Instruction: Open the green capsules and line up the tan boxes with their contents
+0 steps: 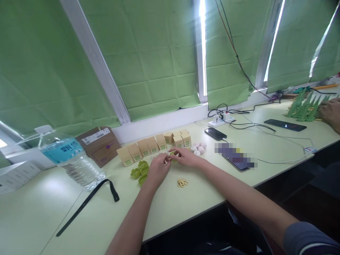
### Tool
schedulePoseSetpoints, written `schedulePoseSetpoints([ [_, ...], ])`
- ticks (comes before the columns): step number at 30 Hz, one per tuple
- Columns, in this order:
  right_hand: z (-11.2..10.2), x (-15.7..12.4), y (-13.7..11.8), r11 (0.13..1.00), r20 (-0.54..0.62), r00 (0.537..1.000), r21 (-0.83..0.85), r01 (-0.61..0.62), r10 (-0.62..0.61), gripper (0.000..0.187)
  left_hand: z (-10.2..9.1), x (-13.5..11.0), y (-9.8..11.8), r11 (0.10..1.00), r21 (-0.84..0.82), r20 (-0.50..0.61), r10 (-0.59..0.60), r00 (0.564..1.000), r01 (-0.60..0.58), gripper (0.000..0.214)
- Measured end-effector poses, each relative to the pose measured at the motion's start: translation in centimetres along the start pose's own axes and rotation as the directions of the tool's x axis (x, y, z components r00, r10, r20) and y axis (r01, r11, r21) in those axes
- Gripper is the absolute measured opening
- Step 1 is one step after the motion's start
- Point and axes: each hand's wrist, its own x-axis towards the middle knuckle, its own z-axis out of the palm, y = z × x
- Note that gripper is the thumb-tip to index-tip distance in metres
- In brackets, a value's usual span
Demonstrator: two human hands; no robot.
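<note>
In the head view my left hand point(159, 165) and my right hand point(185, 157) meet low over the table. My right fingers pinch a small green piece point(173, 154), mostly covered by the hand. The left fingers are curled together at its side, and what they hold is hidden. Several hollow green shaped pieces point(143, 169) lie left of my left hand. Pale yellow loop-shaped parts point(182, 182) rest nearer the table's front edge. Beyond my hands stands a row of beige pieces with green panels point(145, 148). Several whitish-pink balls point(198, 148) sit right of my right hand.
A large water bottle point(71, 159), a cardboard box point(102, 146) and a black strap point(85, 203) are on the left. Phones point(215, 133) and a power strip point(219, 122) with cables lie right. Another person's hand point(330, 111) is by green spiky pieces point(304, 106).
</note>
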Motion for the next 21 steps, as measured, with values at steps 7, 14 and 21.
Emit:
schedulePoseSetpoints([
  [7,-0.23,-0.07,-0.41,0.999,-0.085,0.996,0.007,-0.033,0.033,0.049,-0.01,0.12,0.01,0.995,-0.021,0.025,-0.098,0.995,0.099,0.029],
  [14,-0.18,-0.22,-0.85,0.998,-0.031,1.0,0.068,0.005,-0.003,0.045,0.12,-0.08,0.73,0.995,-0.095,0.05,-0.029,0.998,0.034,0.049],
  [21,-0.36,0.05,-0.35,1.0,-0.134,0.991,0.028,-0.004,0.008,0.027,-0.14,-0.03,0.72,0.998,-0.045,-0.003,-0.044,0.999,0.044,0.046],
])
